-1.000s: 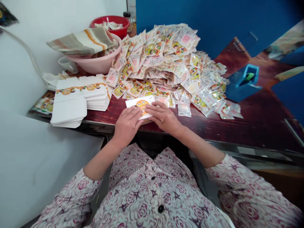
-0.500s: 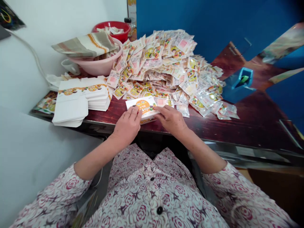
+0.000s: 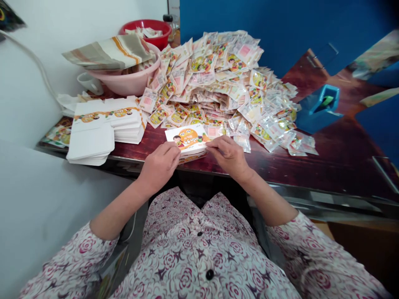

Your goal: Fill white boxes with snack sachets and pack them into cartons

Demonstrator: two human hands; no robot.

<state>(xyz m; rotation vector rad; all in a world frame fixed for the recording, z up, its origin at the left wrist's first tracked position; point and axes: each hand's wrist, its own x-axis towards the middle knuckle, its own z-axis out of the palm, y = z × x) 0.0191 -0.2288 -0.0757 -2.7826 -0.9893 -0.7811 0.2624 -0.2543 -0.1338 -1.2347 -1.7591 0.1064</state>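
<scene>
A small white and orange cardboard box (image 3: 189, 139) with a printed cartoon face lies at the front edge of the dark red table, its lid down. My left hand (image 3: 162, 165) grips its left front corner with bent fingers. At the right end, my right hand (image 3: 229, 158) pinches the box's edge between thumb and fingers. Just behind the box rises a big heap of small printed sachets (image 3: 215, 83). Left of my hands lie stacks of flat white cartons (image 3: 93, 137) with orange print.
A pink basin (image 3: 131, 81) with a folded striped cloth (image 3: 109, 52) over it stands back left, beside a white mug (image 3: 90, 83). Behind is a red basin (image 3: 160, 39) holding sachets. A blue tape dispenser (image 3: 318, 110) sits right, near a blue panel (image 3: 264, 29).
My left hand has slid from the top of the box to its left front corner, uncovering more of the print. My right hand stays at the right end.
</scene>
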